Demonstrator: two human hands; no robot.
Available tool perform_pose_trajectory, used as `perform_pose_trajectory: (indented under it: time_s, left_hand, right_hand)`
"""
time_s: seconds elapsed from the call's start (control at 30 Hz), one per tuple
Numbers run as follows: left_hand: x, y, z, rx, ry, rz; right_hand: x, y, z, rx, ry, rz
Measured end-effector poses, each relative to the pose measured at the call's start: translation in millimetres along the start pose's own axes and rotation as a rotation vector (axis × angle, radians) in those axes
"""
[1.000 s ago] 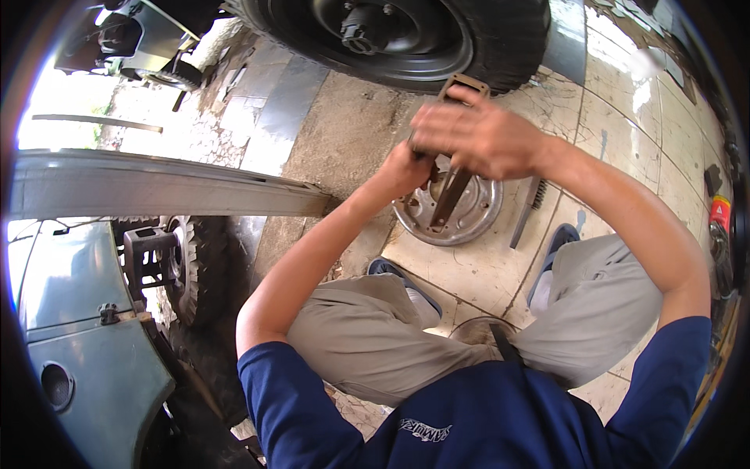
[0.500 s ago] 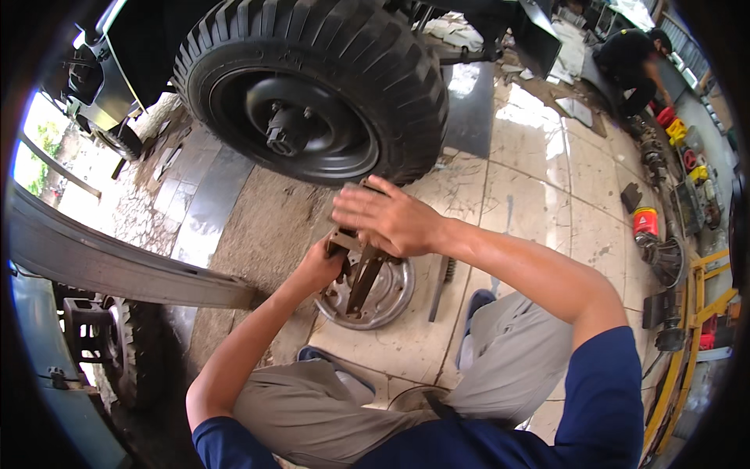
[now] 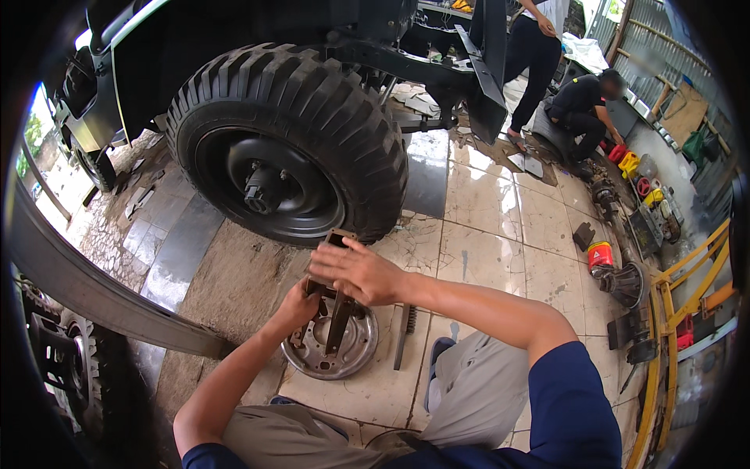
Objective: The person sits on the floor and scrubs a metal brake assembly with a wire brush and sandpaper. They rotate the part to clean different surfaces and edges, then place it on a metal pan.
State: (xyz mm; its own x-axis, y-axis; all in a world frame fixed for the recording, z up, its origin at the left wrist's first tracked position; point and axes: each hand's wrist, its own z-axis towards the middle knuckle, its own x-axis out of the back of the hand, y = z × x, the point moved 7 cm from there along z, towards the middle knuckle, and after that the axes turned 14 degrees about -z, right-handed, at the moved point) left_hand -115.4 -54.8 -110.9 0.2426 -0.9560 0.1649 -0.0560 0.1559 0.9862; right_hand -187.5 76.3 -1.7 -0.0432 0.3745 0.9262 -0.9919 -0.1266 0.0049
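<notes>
A long brown metal bracket with a boxy upper end is held up in front of me. My left hand is closed round its side. Across the upper part lies my right hand, fingers stretched out and flat against the metal, covering some of it. Underneath, on the floor, is a round metal brake backing plate with holes in it. A wire brush with a long narrow handle rests on the tiles to the plate's right.
A vehicle's large black wheel stands just ahead. A curved metal beam reaches in from the left. A red can, axle parts and a yellow frame line the right side. Two people are farther back, one crouching.
My view has tilted up and shifted right, bringing a second person into sight. My right hand stays flat across the bracket, and my left hand keeps its hold.
</notes>
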Motion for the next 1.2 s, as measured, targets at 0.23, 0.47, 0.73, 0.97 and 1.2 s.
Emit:
perform_pose_trajectory:
  time_s: [0.23,0.47,0.73,0.97,1.2]
  left_hand:
    - [-2.8,24.9,-1.0,0.124,-0.031,-0.074]
    - [7.7,12.6,-21.9,0.192,0.001,0.001]
    - [5.1,27.8,-41.9,-0.563,-0.098,0.189]
    - [-17.5,19.2,-19.8,0.358,-0.073,-0.063]
    - [5.3,25.7,-24.4,-0.533,-0.020,0.339]
  right_hand:
    - [-6.8,4.0,0.0,-0.157,-0.030,-0.096]
    - [4.9,1.6,3.1,-0.075,-0.046,-0.125]
    - [5.4,-65.9,13.0,0.159,-0.050,-0.069]
    - [6.0,12.0,-3.1,-0.134,0.010,-0.164]
    - [3.5,-50.3,8.2,0.081,-0.029,-0.074]
